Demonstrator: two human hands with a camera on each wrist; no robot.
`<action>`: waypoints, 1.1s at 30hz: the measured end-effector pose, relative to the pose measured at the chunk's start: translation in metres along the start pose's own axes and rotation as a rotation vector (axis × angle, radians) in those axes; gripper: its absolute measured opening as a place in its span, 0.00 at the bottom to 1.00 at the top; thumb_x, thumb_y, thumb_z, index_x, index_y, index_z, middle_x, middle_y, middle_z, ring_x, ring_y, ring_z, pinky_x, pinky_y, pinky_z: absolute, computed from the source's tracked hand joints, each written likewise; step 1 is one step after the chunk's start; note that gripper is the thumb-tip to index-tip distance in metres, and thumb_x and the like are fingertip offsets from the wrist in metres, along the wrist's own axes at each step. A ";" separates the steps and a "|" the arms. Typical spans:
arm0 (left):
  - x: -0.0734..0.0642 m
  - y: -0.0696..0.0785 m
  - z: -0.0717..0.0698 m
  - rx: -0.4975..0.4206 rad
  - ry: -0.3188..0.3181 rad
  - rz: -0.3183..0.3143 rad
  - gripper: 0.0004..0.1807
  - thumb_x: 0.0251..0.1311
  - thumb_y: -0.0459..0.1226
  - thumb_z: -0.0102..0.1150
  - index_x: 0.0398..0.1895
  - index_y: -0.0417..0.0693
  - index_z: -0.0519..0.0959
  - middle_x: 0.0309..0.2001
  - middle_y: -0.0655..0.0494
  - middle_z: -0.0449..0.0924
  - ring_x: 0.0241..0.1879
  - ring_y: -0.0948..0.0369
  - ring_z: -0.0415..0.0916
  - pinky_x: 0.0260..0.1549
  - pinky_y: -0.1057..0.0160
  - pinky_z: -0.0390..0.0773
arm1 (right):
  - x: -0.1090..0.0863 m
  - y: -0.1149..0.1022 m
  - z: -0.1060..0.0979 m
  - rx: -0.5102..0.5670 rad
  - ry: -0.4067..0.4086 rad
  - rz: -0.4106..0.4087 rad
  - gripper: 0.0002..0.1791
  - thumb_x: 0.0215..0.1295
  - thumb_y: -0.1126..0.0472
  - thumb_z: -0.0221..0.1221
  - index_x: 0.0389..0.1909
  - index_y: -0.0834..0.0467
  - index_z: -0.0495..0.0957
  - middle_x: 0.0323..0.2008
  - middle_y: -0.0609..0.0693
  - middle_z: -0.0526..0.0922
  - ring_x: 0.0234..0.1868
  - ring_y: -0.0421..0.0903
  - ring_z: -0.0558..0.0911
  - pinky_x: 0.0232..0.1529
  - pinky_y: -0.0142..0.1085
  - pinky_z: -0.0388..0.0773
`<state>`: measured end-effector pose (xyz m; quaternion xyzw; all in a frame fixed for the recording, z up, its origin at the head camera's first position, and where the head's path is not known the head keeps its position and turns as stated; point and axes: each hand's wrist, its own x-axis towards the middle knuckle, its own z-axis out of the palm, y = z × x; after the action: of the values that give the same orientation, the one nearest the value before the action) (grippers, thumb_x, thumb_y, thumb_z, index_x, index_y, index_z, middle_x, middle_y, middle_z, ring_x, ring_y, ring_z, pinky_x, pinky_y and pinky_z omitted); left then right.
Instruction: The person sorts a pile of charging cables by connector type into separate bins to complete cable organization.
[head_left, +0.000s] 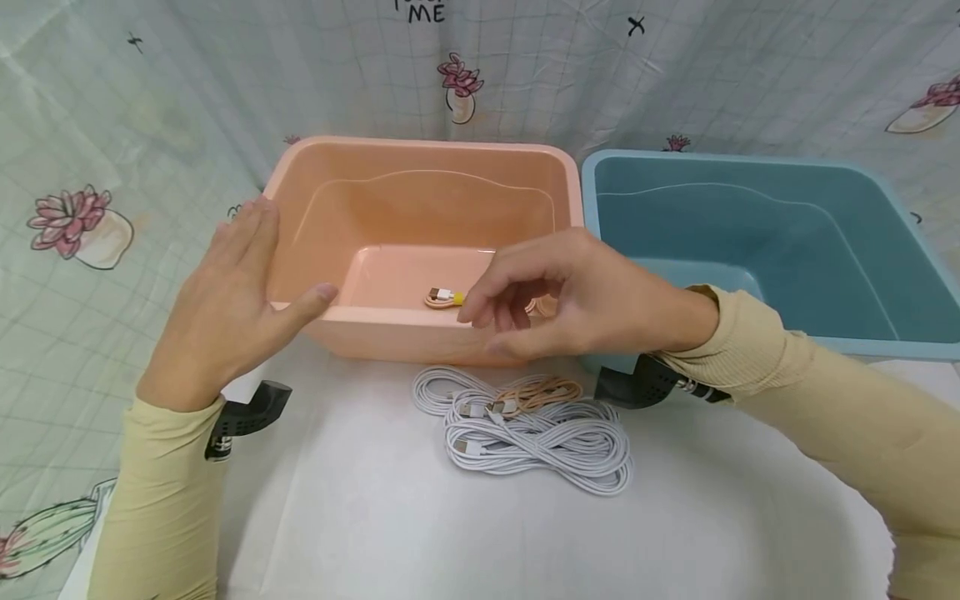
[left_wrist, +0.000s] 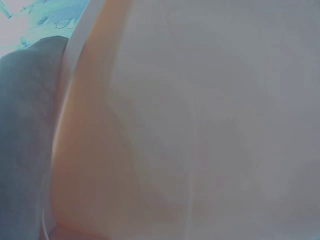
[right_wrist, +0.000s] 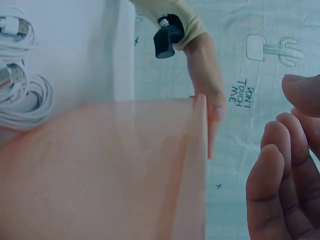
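Observation:
My left hand [head_left: 225, 308] rests against the left rim of a peach plastic bin [head_left: 420, 321], fingers straight and thumb over the front corner. Above the front rim hovers my right hand [head_left: 585, 292], its fingers loosely bent and holding nothing; the right wrist view shows a gap between thumb and fingertips [right_wrist: 265, 175]. Inside the bin, partly hidden by that hand, lies a coiled orange charging cable [head_left: 441, 298] with a USB plug and a yellow tie. White USB cables [head_left: 540, 446] lie coiled on the table before the bin, with an orange cable [head_left: 547, 392] on top.
Right of the peach bin stands a blue bin [head_left: 720, 275], with my right forearm crossing its front. A white cloth [head_left: 360, 500] covers the table. Behind the bins hangs a patterned curtain [head_left: 525, 92].

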<state>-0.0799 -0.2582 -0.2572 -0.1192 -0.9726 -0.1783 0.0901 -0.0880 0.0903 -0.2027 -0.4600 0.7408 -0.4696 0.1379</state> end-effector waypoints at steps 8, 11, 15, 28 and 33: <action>0.000 -0.001 0.000 -0.003 0.008 0.008 0.52 0.60 0.62 0.52 0.78 0.46 0.42 0.79 0.47 0.42 0.80 0.50 0.39 0.80 0.52 0.40 | -0.014 0.003 0.011 0.021 -0.037 0.027 0.13 0.51 0.60 0.73 0.39 0.50 0.84 0.29 0.41 0.80 0.31 0.38 0.78 0.30 0.33 0.83; 0.000 -0.001 0.000 -0.004 0.013 0.009 0.52 0.60 0.62 0.52 0.78 0.45 0.43 0.79 0.47 0.42 0.80 0.50 0.39 0.80 0.53 0.40 | -0.020 0.005 0.016 -0.011 -0.039 0.010 0.12 0.52 0.61 0.72 0.39 0.49 0.85 0.30 0.39 0.81 0.32 0.36 0.79 0.32 0.31 0.82; 0.000 -0.001 0.000 -0.007 0.021 0.014 0.52 0.60 0.62 0.53 0.78 0.45 0.44 0.79 0.47 0.43 0.80 0.50 0.40 0.80 0.53 0.40 | -0.028 0.005 0.023 -0.050 -0.051 -0.026 0.12 0.53 0.61 0.71 0.39 0.48 0.85 0.32 0.38 0.82 0.33 0.34 0.79 0.33 0.29 0.82; 0.001 -0.002 0.000 -0.013 0.021 0.016 0.52 0.60 0.62 0.53 0.78 0.45 0.44 0.79 0.46 0.43 0.80 0.49 0.41 0.80 0.52 0.40 | -0.053 0.032 0.040 -0.103 -0.046 -0.017 0.13 0.53 0.60 0.71 0.40 0.48 0.84 0.35 0.38 0.84 0.35 0.32 0.80 0.36 0.28 0.82; 0.001 -0.001 0.001 -0.012 0.020 0.018 0.52 0.60 0.62 0.53 0.77 0.44 0.44 0.79 0.47 0.43 0.80 0.50 0.40 0.80 0.52 0.40 | -0.063 0.046 0.045 -0.095 -0.029 0.040 0.12 0.54 0.60 0.71 0.40 0.46 0.84 0.37 0.39 0.85 0.35 0.32 0.80 0.36 0.29 0.82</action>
<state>-0.0810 -0.2589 -0.2579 -0.1270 -0.9694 -0.1846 0.1007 -0.0507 0.1222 -0.2780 -0.4579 0.7692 -0.4244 0.1362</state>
